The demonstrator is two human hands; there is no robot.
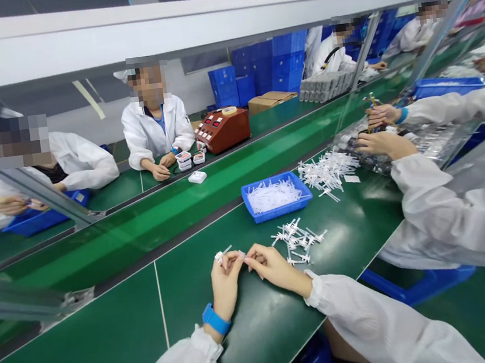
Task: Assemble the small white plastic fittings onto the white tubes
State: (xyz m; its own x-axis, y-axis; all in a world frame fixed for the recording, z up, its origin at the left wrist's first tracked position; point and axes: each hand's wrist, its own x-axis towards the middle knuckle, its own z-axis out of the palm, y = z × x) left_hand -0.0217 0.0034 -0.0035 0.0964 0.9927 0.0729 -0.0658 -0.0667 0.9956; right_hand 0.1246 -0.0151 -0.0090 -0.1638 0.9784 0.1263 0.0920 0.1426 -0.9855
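My left hand [225, 284], with a blue band at the wrist, is closed on a small white plastic part [219, 258] whose thin stem sticks up past the fingers. My right hand [276, 267] meets it fingertip to fingertip, closed in a pinch. A tiny pale piece [242, 254] shows between the two hands; its kind is too small to tell. Just beyond my right hand lies a loose pile of white plastic parts with thin stems [296, 237]. Behind that pile, a blue tray [279, 213] holds many thin, translucent white strips.
A larger heap of white stemmed parts [328, 171] lies right of the tray. At the right, a co-worker's hands [386, 143] handle wires over clear-bagged items. A green conveyor belt [162, 218] runs behind the green table [111, 339]. Across it, people sit near a brown control box [224, 131].
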